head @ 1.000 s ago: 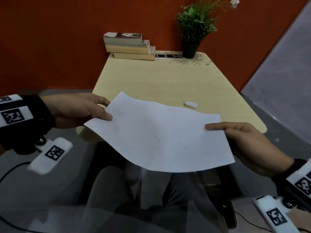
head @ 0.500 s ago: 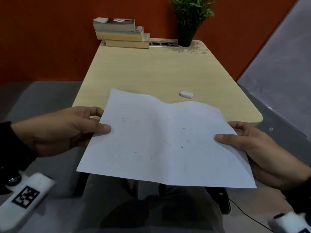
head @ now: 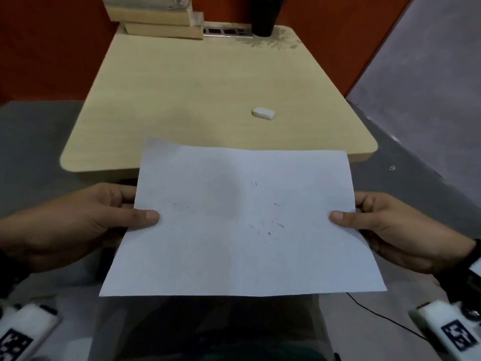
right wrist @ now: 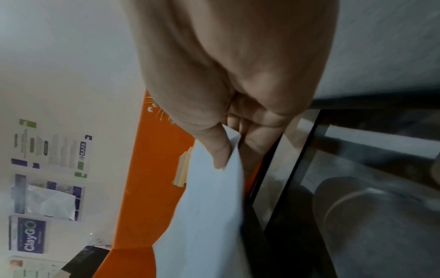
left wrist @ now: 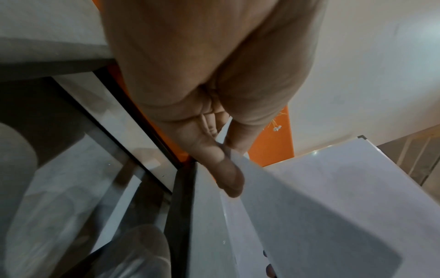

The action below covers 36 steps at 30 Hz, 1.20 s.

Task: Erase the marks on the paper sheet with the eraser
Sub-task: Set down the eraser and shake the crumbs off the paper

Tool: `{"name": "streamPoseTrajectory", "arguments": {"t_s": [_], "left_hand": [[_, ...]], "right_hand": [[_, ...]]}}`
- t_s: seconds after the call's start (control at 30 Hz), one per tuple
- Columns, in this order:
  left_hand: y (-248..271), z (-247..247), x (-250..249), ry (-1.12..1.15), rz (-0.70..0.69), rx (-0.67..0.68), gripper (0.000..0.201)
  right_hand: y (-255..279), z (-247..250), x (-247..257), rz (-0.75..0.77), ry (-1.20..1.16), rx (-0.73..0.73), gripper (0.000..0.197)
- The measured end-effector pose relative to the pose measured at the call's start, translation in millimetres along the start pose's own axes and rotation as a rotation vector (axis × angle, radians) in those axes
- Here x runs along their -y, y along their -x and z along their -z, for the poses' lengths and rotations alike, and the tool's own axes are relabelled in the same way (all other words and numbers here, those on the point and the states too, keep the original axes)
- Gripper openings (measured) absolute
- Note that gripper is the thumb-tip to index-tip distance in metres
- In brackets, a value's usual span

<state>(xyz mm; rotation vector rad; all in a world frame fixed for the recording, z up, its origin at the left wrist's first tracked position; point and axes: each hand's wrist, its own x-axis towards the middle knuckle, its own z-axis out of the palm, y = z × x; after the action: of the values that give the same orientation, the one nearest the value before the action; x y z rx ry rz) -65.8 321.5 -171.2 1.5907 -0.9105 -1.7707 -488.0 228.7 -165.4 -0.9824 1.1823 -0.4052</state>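
Note:
A white paper sheet (head: 242, 225) with faint dark pencil marks near its middle is held in the air in front of the table's near edge, over my lap. My left hand (head: 140, 212) pinches its left edge, thumb on top and fingers underneath. At the right edge my right hand (head: 343, 214) pinches it the same way. The left wrist view shows the left hand (left wrist: 226, 156) pinching the paper sheet (left wrist: 321, 206), and the right wrist view shows the right hand (right wrist: 228, 150) pinching the paper sheet (right wrist: 209, 216). A small white eraser (head: 263, 113) lies alone on the table, beyond the sheet.
The light wooden table (head: 182, 100) stands against an orange wall. At its far edge are a stack of books (head: 158, 19), a black plant pot (head: 264, 19) and a metal strip (head: 226, 31). A black cable (head: 385, 319) runs on the floor at right.
The sheet has come down and toward me, off the table, and now hangs flatter and level between both hands. The view has tilted downward.

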Motion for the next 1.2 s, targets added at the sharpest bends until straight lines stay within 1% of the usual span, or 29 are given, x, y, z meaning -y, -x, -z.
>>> {"name": "streamPoseTrajectory", "arguments": {"t_s": [0.2, 0.33, 0.5, 0.57, 0.63, 0.73, 0.83, 0.93, 1.03, 1.07, 1.13, 1.2], "left_hand": [[-9.1, -13.6, 30.6, 0.018, 0.054, -0.035, 0.026], [-17.3, -23.1, 43.3, 0.022, 0.092, -0.022, 0.024], [-45.8, -33.8, 49.5, -0.016, 0.11, 0.028, 0.03], [-62.7, -34.7, 48.3, -0.081, 0.097, 0.024, 0.031], [-80.0, -35.1, 45.9, -0.142, 0.095, -0.008, 0.03], [-104.5, -39.5, 41.9, -0.243, 0.051, -0.096, 0.02], [-129.3, -43.8, 40.5, -0.399, -0.015, -0.126, 0.014], [-154.2, -47.2, 38.6, -0.547, -0.038, -0.122, 0.01], [-179.3, -56.2, 38.1, -0.685, -0.07, -0.078, 0.006], [-186.6, -60.8, 37.9, -0.728, -0.089, -0.067, 0.005], [-201.3, -69.8, 38.3, -0.825, -0.1, -0.07, 0.006], [-213.4, -82.0, 36.6, -0.968, -0.089, -0.08, 0.011]], "right_hand": [[-6.6, 11.3, -30.2, -0.091, 0.0, 0.031, 0.036], [-19.9, 16.9, -51.9, -0.152, -0.02, 0.04, 0.035], [-50.1, 30.5, -72.6, -0.193, -0.023, 0.034, 0.032], [-66.2, 38.2, -80.8, -0.198, -0.036, 0.011, 0.031], [-81.0, 44.1, -90.7, -0.201, -0.054, -0.013, 0.026], [-103.1, 47.6, -108.8, -0.22, -0.069, -0.075, 0.026], [-126.1, 51.3, -134.0, -0.245, 0.001, -0.146, 0.028], [-145.7, 54.2, -156.7, -0.293, 0.04, -0.181, 0.034], [-159.4, 56.8, -174.4, -0.329, 0.068, -0.192, 0.029], [-164.3, 58.4, -181.0, -0.337, 0.068, -0.202, 0.032], [-173.0, 60.7, -194.2, -0.354, 0.062, -0.218, 0.04], [-181.0, 63.1, -206.0, -0.364, 0.048, -0.235, 0.041]]}}
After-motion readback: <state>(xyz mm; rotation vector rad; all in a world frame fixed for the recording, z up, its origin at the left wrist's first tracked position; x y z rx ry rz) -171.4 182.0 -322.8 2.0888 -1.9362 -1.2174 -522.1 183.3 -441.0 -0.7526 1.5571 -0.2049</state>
